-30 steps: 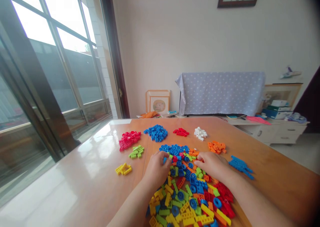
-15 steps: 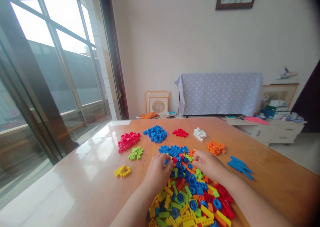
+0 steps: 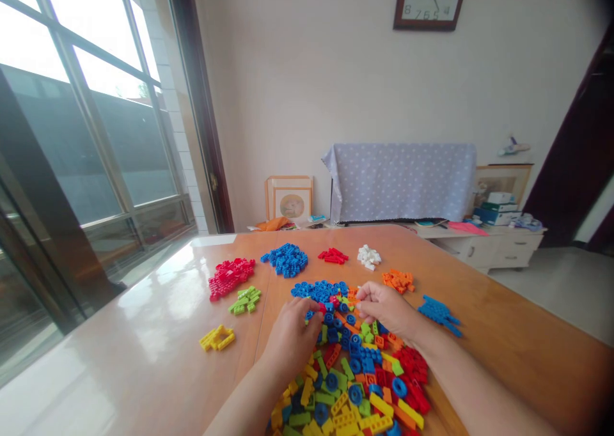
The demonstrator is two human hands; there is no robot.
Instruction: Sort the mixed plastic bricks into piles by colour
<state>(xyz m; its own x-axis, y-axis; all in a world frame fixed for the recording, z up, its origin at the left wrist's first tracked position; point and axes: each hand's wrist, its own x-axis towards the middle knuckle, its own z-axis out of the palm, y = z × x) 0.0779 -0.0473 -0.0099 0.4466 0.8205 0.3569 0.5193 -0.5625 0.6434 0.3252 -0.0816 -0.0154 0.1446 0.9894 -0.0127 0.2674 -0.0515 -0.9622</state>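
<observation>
A mixed heap of toy building bricks (image 3: pixel 336 385) lies before me, in blue, green, yellow, orange and red. My left hand (image 3: pixel 292 337) rests over its far left side, thumb and index finger curled together. A small red brick (image 3: pixel 323 308) shows right at those fingertips; whether it is gripped I cannot tell. At the heap's far right edge my right hand (image 3: pixel 389 309) has its fingers bent in a pinch, close to some orange bricks (image 3: pixel 353 293). What lies between them is hidden. Just beyond both hands is a cluster of blue wheel-like pieces (image 3: pixel 319 290).
Sorted piles ring the heap on the wooden table (image 3: pixel 158 359): pinkish-red bricks (image 3: pixel 231 277), green (image 3: pixel 245 300), yellow (image 3: pixel 217 338), blue (image 3: pixel 286 260), red (image 3: pixel 332 256), white (image 3: pixel 369 257), orange (image 3: pixel 398 281) and blue flat parts (image 3: pixel 439 314). A cloth-covered object (image 3: pixel 403 180) stands behind.
The view has turned slightly right, so everything appears shifted left. My hands stay over the far part of the heap, and the right fingers now reach in by the orange bricks.
</observation>
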